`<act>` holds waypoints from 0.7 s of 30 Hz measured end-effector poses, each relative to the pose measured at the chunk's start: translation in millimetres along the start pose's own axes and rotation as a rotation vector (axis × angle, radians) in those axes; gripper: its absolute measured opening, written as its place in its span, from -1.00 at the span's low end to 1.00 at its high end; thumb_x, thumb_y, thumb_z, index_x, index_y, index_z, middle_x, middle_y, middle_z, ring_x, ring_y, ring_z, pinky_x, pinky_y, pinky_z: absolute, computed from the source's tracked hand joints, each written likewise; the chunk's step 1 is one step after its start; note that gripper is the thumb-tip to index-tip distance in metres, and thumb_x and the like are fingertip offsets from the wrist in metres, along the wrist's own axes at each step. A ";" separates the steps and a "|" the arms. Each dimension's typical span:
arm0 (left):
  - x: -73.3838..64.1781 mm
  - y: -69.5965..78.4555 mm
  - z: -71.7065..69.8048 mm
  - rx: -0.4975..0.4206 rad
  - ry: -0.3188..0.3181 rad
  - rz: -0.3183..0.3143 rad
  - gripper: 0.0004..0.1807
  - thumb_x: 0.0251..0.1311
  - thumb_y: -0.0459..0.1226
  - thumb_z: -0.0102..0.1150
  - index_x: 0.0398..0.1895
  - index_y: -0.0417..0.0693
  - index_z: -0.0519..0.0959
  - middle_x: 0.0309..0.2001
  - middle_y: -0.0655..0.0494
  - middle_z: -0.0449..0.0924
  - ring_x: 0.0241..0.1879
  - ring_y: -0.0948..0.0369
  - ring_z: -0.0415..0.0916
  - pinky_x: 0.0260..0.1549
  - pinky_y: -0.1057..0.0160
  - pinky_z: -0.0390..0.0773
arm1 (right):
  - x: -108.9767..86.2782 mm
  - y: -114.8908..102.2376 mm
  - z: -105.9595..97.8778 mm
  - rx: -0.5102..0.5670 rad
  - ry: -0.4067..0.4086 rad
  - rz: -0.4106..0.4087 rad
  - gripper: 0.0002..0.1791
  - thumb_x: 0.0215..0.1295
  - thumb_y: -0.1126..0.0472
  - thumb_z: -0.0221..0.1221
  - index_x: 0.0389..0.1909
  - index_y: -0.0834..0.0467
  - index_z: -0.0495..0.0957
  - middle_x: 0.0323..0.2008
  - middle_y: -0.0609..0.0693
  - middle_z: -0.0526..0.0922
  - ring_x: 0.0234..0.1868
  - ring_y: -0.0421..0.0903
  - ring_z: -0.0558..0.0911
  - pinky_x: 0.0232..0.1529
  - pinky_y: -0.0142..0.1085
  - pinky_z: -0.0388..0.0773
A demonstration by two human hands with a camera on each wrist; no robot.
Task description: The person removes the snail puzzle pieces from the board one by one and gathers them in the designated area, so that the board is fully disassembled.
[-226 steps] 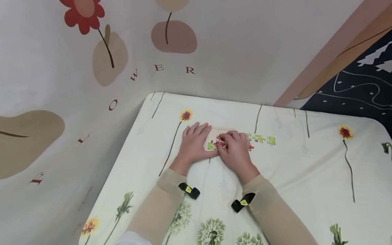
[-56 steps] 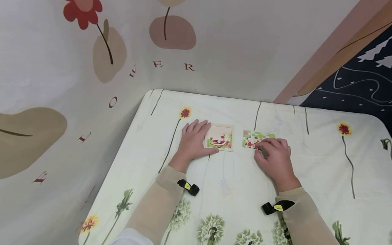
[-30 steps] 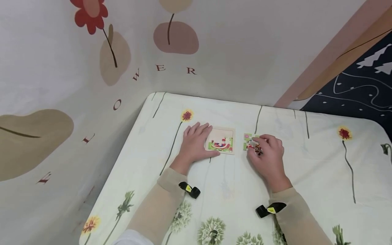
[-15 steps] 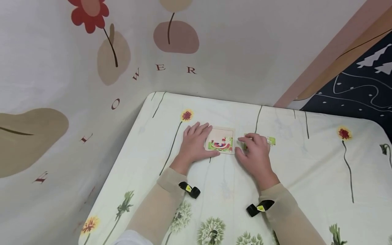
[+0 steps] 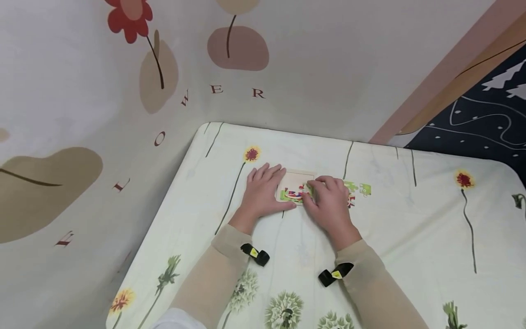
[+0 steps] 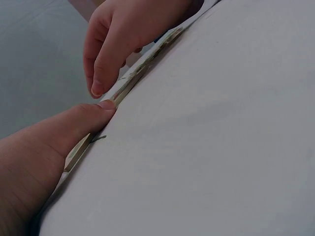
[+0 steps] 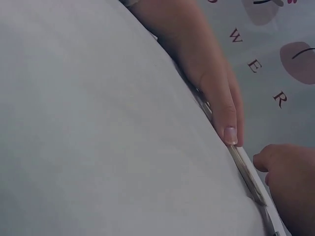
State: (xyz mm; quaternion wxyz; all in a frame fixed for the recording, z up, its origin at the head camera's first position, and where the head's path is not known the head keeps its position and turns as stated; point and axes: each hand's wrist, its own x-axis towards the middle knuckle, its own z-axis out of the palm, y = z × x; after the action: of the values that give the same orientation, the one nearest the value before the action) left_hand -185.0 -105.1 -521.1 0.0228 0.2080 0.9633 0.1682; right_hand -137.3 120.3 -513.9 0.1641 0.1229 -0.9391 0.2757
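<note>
A small square wooden puzzle board (image 5: 297,176) lies on the cloth-covered table, with a colourful picture along its lower part and bare pale wood above. My left hand (image 5: 260,194) is spread flat at its left side, thumb along the front edge. In the left wrist view, that thumb (image 6: 91,118) rests against the board's side. Over the board's right part, my right hand (image 5: 328,203) pinches a small greenish puzzle piece between thumb and fingertips; the hand mostly hides it. More puzzle pieces (image 5: 365,189) lie to the right, several of them covered by the right hand.
Flower-printed cloth (image 5: 415,237) covers the table. A wall hanging (image 5: 320,91) with printed letters and flowers rises behind and to the left. Dark fabric (image 5: 472,123) with white trees hangs at the back right. Each wrist carries a black strapped camera (image 5: 328,276).
My right hand has moved left from the loose pieces to the board's right part, uncovering pieces on the right. The left hand has stayed in place at the board.
</note>
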 end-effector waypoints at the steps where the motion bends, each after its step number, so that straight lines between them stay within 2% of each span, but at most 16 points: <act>1: 0.0 -0.1 0.1 -0.001 0.001 0.001 0.21 0.04 0.52 0.29 0.69 0.13 0.26 0.67 0.16 0.15 0.67 -0.02 -0.11 0.55 -0.23 -0.15 | 0.9 -1.1 0.1 -0.001 -0.014 0.009 -0.58 0.38 -0.02 0.37 0.11 0.16 0.76 0.16 0.16 0.63 0.17 0.24 0.46 0.20 0.23 0.27; 4: -0.2 -0.2 0.4 -0.004 0.003 0.001 0.21 0.04 0.52 0.29 0.69 0.13 0.26 0.67 0.16 0.15 0.67 -0.01 -0.11 0.55 -0.23 -0.16 | 3.2 -2.5 0.7 -0.001 -0.062 0.026 -0.58 0.41 -0.01 0.35 0.14 0.16 0.74 0.19 0.15 0.63 0.21 0.22 0.44 0.26 0.23 0.25; 12: -0.7 1.5 0.5 -0.007 -0.009 -0.011 0.21 0.05 0.52 0.28 0.69 0.14 0.25 0.67 0.16 0.14 0.67 -0.01 -0.12 0.56 -0.24 -0.18 | 6.3 -2.7 3.1 0.009 -0.198 0.038 -0.53 0.52 0.04 0.25 0.32 0.18 0.65 0.21 0.15 0.55 0.17 0.21 0.43 0.20 0.21 0.27; 21: -0.7 2.7 -0.7 -0.007 -0.014 -0.012 0.21 0.05 0.51 0.29 0.70 0.14 0.24 0.68 0.17 0.13 0.67 0.00 -0.14 0.56 -0.23 -0.19 | 9.3 -4.4 1.9 0.009 -0.245 0.077 -0.57 0.60 0.11 0.16 0.37 0.12 0.61 0.20 0.12 0.50 0.19 0.19 0.38 0.19 0.18 0.21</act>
State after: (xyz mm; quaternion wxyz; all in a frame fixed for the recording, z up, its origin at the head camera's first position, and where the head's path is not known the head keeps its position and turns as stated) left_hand -183.4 -103.3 -519.6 0.0312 0.2031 0.9637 0.1702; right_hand -144.9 114.3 -509.8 0.0371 0.1203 -0.9549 0.2690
